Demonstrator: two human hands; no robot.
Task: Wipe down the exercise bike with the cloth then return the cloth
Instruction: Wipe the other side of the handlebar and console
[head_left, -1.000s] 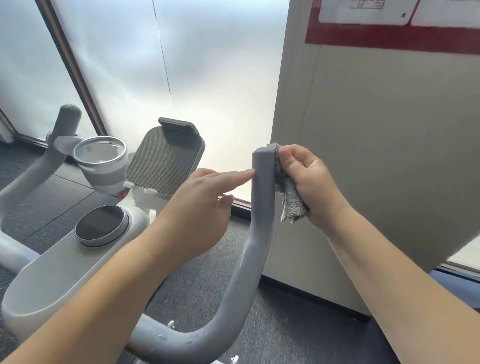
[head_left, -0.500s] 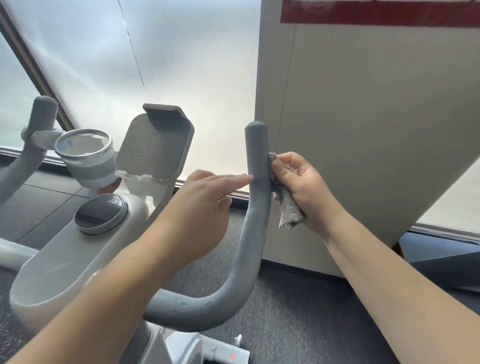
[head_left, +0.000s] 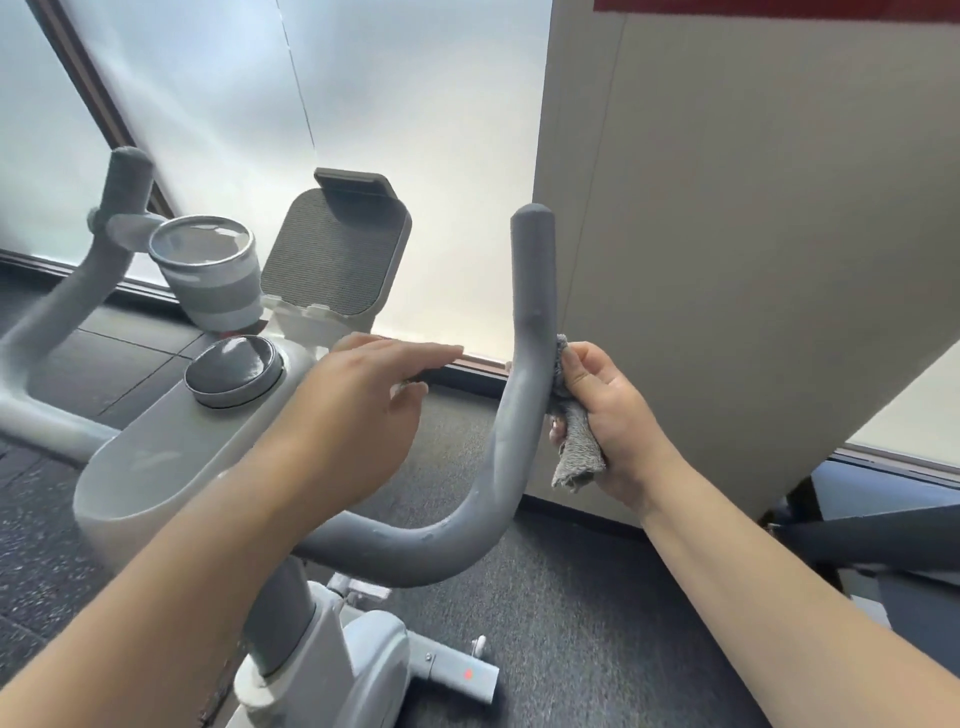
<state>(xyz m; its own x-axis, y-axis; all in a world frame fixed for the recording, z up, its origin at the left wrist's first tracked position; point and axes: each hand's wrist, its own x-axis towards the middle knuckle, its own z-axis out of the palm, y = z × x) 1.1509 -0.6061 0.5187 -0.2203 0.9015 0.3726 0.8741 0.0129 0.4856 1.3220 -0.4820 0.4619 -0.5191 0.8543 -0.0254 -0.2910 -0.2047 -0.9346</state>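
The exercise bike's grey right handlebar (head_left: 524, 364) curves up in the middle of the view. My right hand (head_left: 613, 410) grips a small grey cloth (head_left: 576, 447) and presses it against the right side of that bar, about halfway down its upright part. My left hand (head_left: 358, 415) hovers left of the bar with fingers stretched out, a gap between its fingertips and the bar. The bike's white console body (head_left: 171, 457) with a round dark dial (head_left: 234, 371) lies below my left arm.
A grey cup holder (head_left: 208, 270) and a tablet rest (head_left: 332, 249) stand on the console. The left handlebar (head_left: 88, 270) rises at far left. A beige panel (head_left: 753, 260) stands close to the right of the bar. Frosted windows are behind, dark floor (head_left: 597, 623) below.
My right hand slid the cloth down the handlebar from its tip to its middle. My left hand's fingertips came off the bar and drew back to the left.
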